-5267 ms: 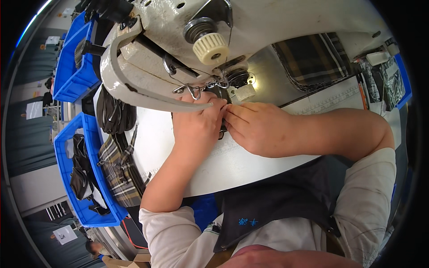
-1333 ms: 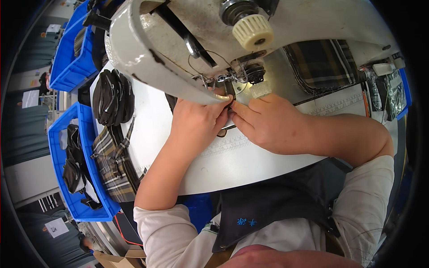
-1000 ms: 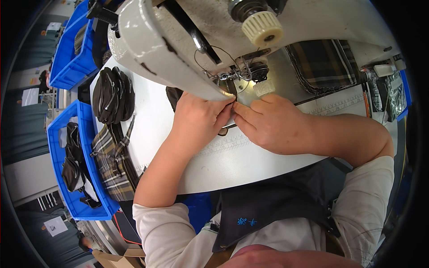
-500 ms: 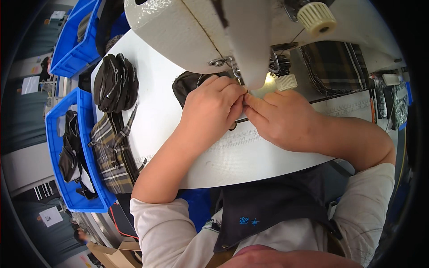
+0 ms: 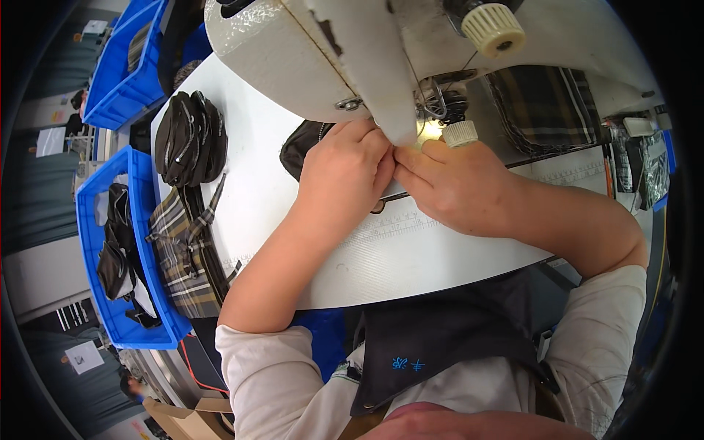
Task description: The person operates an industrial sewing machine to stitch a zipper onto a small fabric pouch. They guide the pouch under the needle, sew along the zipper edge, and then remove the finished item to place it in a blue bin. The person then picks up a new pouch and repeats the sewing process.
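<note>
My left hand (image 5: 345, 161) is closed, thumb and fingers pinched on a dark zippered fabric pouch piece (image 5: 299, 149) that shows past its far left side. Fingertip to fingertip with it, my right hand (image 5: 458, 187) is closed too, pinching at the same spot beside the needle area. Most of the work under the fingers is hidden, so what the right fingers pinch cannot be made out. A small dark loop (image 5: 378, 207) pokes out below the left fingers. Directly over both hands stands the white sewing machine (image 5: 271, 55), its lamp lit.
At the left of the white table (image 5: 345, 275) lie a stack of dark zippered pouches (image 5: 189, 139) and plaid fabric pieces (image 5: 180, 249). Blue bins (image 5: 172, 312) stand beyond its left edge. More plaid fabric (image 5: 546, 106) lies right of the needle area.
Both hands have shifted slightly away from me, the right one also a little to the left. Their fingers stay pinched together. The machine head appears farther left in the picture.
</note>
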